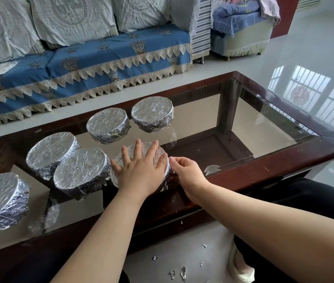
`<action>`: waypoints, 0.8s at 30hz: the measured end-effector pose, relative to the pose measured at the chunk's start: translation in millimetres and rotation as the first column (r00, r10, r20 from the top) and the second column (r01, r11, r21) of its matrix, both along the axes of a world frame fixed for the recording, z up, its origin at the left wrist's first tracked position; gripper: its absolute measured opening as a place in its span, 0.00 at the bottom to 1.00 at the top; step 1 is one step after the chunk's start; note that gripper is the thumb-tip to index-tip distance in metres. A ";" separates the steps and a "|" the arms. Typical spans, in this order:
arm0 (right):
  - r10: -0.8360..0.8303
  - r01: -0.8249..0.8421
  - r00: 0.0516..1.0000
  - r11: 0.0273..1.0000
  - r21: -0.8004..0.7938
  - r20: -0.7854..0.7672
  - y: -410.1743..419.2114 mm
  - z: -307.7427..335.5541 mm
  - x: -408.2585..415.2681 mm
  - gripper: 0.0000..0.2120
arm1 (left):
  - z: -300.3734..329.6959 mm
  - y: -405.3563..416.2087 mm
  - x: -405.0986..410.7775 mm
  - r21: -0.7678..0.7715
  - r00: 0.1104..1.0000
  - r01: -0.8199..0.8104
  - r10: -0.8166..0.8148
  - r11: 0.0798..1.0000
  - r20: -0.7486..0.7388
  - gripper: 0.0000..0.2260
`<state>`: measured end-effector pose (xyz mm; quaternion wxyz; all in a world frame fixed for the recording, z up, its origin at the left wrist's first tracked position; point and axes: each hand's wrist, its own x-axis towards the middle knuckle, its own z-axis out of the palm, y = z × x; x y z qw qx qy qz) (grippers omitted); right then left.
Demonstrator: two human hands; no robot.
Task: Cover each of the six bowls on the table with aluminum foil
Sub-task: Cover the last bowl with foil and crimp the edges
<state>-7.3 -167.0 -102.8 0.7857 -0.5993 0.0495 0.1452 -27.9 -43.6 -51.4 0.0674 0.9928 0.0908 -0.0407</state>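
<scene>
— How many bowls on the glass-topped table (243, 174)?

— Six, all foil-wrapped: five finished bowls (80, 172) stand to the left and behind; the sixth bowl (158, 154) sits near the front edge, under the hands.

— And the hands?

— The left hand (139, 170) presses flat, fingers spread, on its foil top. The right hand (186, 172) pinches foil at its right side.

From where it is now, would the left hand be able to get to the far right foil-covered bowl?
Probably yes. The left hand lies flat on the nearest bowl, and only bare glass tabletop separates it from the far right bowl; nothing stands between.
</scene>
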 end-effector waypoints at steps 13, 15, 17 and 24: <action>-0.145 0.159 0.987 0.929 -0.336 0.066 13.2 1.0 7.2 0.12 | 0.3 -2.0 0.5 0.017 1.000 -0.020 0.020 1.000 -0.007 0.28; -0.144 0.159 0.987 0.919 -0.361 0.068 15.1 0.8 7.8 0.12 | 0.6 -2.2 0.4 0.015 1.000 -0.021 0.022 1.000 -0.009 0.28; -0.148 0.159 0.987 0.916 -0.369 0.058 18.0 0.0 8.3 0.10 | 0.7 -2.4 0.4 0.015 1.000 -0.022 0.023 1.000 -0.008 0.28; -0.184 0.181 0.982 0.899 -0.399 0.031 20.3 2.3 13.2 0.05 | 0.4 -3.0 0.5 0.010 0.999 -0.032 0.032 0.999 -0.005 0.28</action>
